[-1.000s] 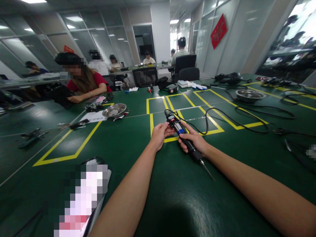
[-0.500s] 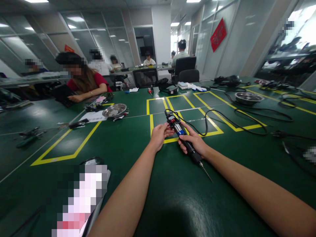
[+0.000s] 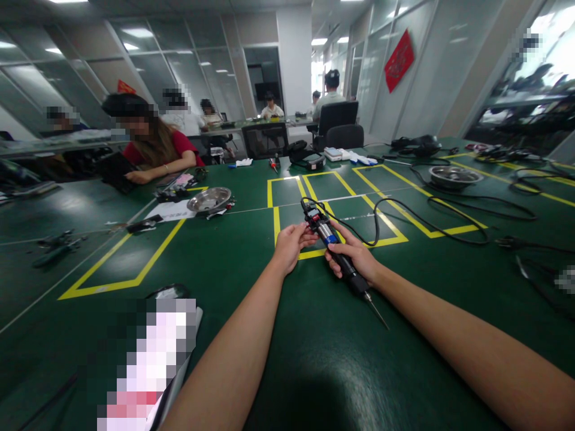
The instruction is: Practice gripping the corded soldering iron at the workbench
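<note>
In my right hand [image 3: 354, 254] is an electric screwdriver [image 3: 332, 240], black with a silver and blue band. My fingers wrap its body, and its long thin bit [image 3: 376, 309] points down toward me on the right. At the far end, beside a small red part, my left hand [image 3: 291, 244] has its thumb and fingers drawn together against the tool. Whether anything small sits between those fingertips is hidden. A black cord [image 3: 376, 224] leaves that end and loops away to the right across the green table [image 3: 314, 335].
Yellow tape [image 3: 276, 224] marks rectangles on the table. Metal bowls stand at left [image 3: 211, 200] and right [image 3: 453, 176]. A pixelated object [image 3: 153, 359] lies near my left forearm. Pliers [image 3: 54, 248] lie far left. Across the table sits a person in a red shirt [image 3: 186, 152].
</note>
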The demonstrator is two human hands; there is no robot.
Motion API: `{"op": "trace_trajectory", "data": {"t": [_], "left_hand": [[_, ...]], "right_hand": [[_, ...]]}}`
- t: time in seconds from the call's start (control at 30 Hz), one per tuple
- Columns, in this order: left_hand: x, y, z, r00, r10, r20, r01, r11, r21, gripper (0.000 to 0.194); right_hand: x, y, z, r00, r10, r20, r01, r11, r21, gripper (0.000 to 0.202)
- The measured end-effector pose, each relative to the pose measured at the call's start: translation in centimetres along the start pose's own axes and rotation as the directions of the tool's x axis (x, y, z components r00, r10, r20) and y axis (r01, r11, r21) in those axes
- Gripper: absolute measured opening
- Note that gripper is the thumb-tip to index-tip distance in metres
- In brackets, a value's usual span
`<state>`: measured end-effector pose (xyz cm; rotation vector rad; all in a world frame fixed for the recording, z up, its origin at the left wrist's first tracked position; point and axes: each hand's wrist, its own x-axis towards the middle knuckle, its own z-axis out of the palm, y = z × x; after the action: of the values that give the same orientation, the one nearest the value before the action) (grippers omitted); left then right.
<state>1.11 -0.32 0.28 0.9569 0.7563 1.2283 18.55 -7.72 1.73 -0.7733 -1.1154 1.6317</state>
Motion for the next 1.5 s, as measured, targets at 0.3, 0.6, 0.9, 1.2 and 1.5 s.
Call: {"op": "trace_trajectory", "data": {"t": [0.3, 0.6, 0.9, 1.2, 1.5], "left_hand": [[0.04, 0.22, 0.03, 1.0, -0.02, 0.015, 0.02, 1.0, -0.016, 0.022], [-0.08, 0.29, 0.09, 1.0, -0.022, 0.018, 0.023, 1.0, -0.022, 0.022], [-0.01, 0.16, -0.14, 0.999, -0.021, 0.036, 0.023, 0.999, -0.04, 0.022], [-0.09, 0.28, -0.14, 0.999, -0.012, 0.049, 0.015, 0.998, -0.062, 0.022], [-0.05, 0.16, -0.26, 0.998, -0.017, 0.062, 0.021, 0.998, -0.053, 0.018]], "right_hand": [[0.03, 0.0, -0.1, 1.0, -0.008, 0.015, 0.008, 1.0, -0.011, 0.095], [-0.06, -0.22, -0.01, 1.0, 0.0, 0.015, 0.0, 1.0, -0.014, 0.094], [-0.06, -0.24, 0.14, 1.0, -0.003, 0.002, 0.003, 1.0, -0.013, 0.095], [-0.06, -0.25, 0.07, 1.0, 0.0, 0.009, 0.0, 1.0, -0.011, 0.094], [-0.07, -0.31, 0.01, 1.0, 0.003, 0.016, -0.003, 1.0, -0.001, 0.095]]}}
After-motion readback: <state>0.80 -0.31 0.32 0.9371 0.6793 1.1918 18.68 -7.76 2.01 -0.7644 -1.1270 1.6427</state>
